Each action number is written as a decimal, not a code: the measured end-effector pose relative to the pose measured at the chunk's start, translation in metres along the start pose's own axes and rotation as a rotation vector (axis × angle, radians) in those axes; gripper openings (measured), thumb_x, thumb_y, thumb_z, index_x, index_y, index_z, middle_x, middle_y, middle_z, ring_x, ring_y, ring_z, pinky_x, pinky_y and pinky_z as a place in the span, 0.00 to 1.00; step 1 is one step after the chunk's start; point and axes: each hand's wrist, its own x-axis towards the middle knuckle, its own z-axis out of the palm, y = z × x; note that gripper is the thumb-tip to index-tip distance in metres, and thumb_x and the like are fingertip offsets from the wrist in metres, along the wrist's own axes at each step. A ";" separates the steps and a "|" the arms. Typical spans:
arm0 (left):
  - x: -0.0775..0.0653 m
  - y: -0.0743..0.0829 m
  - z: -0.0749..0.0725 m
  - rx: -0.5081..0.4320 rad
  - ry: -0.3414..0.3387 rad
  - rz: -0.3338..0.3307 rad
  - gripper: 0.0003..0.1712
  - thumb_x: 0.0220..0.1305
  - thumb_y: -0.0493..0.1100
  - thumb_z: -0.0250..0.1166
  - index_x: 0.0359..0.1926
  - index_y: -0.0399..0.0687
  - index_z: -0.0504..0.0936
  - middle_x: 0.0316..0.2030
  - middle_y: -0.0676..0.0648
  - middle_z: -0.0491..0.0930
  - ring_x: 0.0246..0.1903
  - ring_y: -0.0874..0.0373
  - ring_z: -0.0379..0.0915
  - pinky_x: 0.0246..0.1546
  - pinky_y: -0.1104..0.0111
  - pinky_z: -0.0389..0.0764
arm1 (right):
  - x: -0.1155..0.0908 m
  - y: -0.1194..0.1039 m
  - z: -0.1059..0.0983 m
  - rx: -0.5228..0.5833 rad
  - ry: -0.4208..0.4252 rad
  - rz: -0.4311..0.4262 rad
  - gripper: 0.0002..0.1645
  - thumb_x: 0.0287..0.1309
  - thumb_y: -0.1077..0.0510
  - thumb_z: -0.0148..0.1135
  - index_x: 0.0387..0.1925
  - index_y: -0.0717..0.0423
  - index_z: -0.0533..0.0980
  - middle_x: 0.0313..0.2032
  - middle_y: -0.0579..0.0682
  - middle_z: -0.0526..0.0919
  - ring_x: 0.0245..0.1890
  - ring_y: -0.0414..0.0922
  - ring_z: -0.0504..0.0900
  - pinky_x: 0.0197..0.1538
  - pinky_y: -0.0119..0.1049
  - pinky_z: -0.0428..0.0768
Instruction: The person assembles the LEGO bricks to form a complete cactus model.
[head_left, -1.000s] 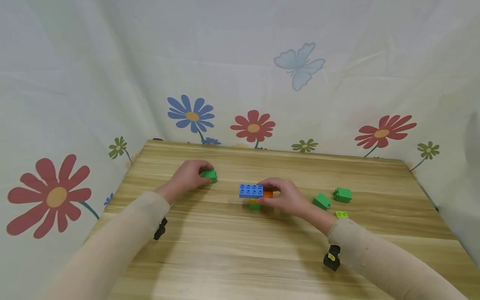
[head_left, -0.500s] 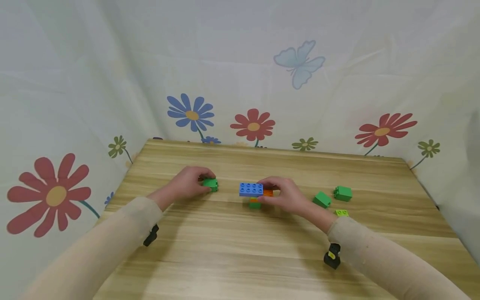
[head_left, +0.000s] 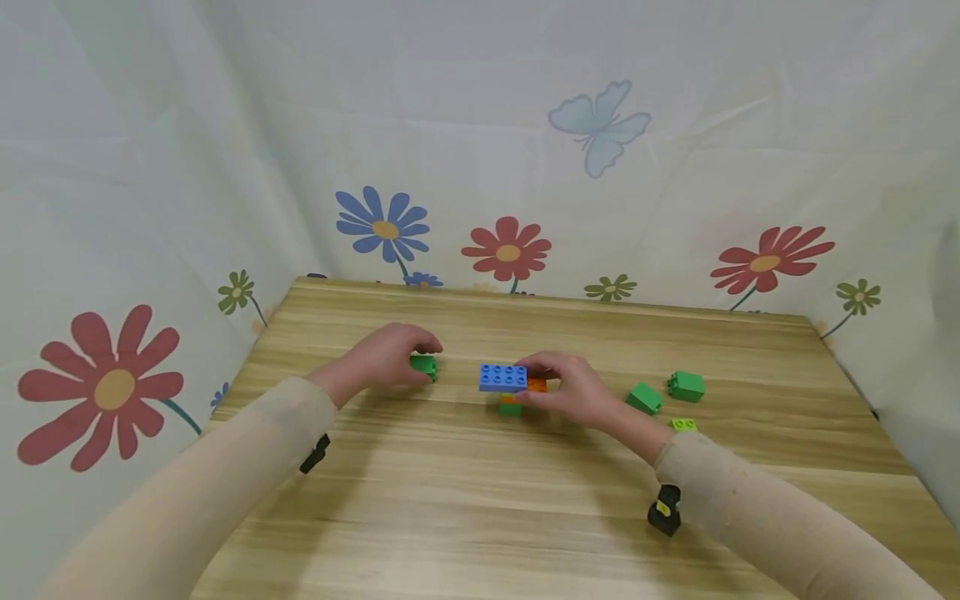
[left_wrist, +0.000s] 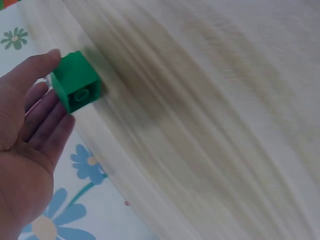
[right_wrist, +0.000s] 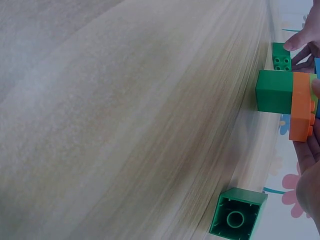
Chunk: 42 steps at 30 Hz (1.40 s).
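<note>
In the head view, my right hand (head_left: pixel 564 390) pinches a small brick stack by its orange brick (head_left: pixel 537 385). A blue eight-stud brick (head_left: pixel 502 378) tops the stack, and a green brick (right_wrist: pixel 274 91) forms its bottom in the right wrist view. To the left, my left hand (head_left: pixel 390 356) spreads its thumb and fingers around another green brick (head_left: pixel 424 367), whose studs face the stack. The left wrist view shows straight fingers and the thumb tip close to this green brick (left_wrist: pixel 76 80), with its hollow underside partly visible. The index finger stands apart from it in the head view.
Right of the stack lie two green bricks, one nearer (head_left: pixel 644 399) and one farther (head_left: pixel 686 387). A lime brick (head_left: pixel 683 426) shows partly beside the right forearm. The wooden table (head_left: pixel 450 517) meets a flower-printed curtain (head_left: pixel 480 150) at the back.
My left hand first came toward me with its green brick, then shifted slightly forward and right, its index finger spreading from the brick. The right hand and stack stayed put.
</note>
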 end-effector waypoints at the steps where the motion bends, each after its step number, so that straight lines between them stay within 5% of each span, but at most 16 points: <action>1: 0.001 0.002 -0.001 0.022 -0.015 0.008 0.26 0.63 0.43 0.80 0.61 0.42 0.86 0.55 0.45 0.87 0.53 0.50 0.82 0.62 0.53 0.82 | 0.000 0.000 0.000 0.000 -0.001 -0.002 0.27 0.62 0.55 0.80 0.61 0.58 0.83 0.54 0.51 0.88 0.52 0.48 0.86 0.62 0.48 0.85; 9: 0.008 0.013 -0.005 0.121 -0.076 0.060 0.17 0.62 0.40 0.79 0.51 0.42 0.89 0.46 0.47 0.88 0.43 0.53 0.79 0.54 0.57 0.84 | 0.000 0.001 0.000 0.003 -0.005 0.000 0.27 0.62 0.55 0.79 0.61 0.57 0.83 0.54 0.51 0.88 0.52 0.48 0.86 0.62 0.48 0.85; 15: 0.010 0.013 -0.002 0.105 -0.066 0.042 0.15 0.64 0.41 0.79 0.51 0.44 0.89 0.46 0.48 0.88 0.43 0.54 0.79 0.54 0.58 0.84 | 0.000 0.001 0.000 -0.001 -0.005 -0.009 0.27 0.62 0.55 0.79 0.61 0.58 0.83 0.54 0.51 0.88 0.51 0.47 0.86 0.62 0.47 0.85; 30: 0.005 0.015 0.039 -0.584 0.304 -0.077 0.24 0.65 0.39 0.79 0.60 0.39 0.85 0.54 0.43 0.87 0.56 0.47 0.84 0.60 0.56 0.85 | -0.003 0.000 0.000 -0.002 0.014 -0.020 0.27 0.62 0.55 0.79 0.61 0.59 0.83 0.54 0.52 0.88 0.51 0.48 0.86 0.61 0.48 0.86; 42: 0.006 0.028 0.056 -0.669 0.353 -0.128 0.24 0.64 0.37 0.79 0.59 0.39 0.84 0.56 0.43 0.85 0.56 0.48 0.82 0.62 0.57 0.84 | -0.004 -0.002 0.000 -0.005 0.016 -0.019 0.27 0.62 0.55 0.79 0.61 0.58 0.83 0.54 0.51 0.88 0.51 0.47 0.86 0.61 0.48 0.85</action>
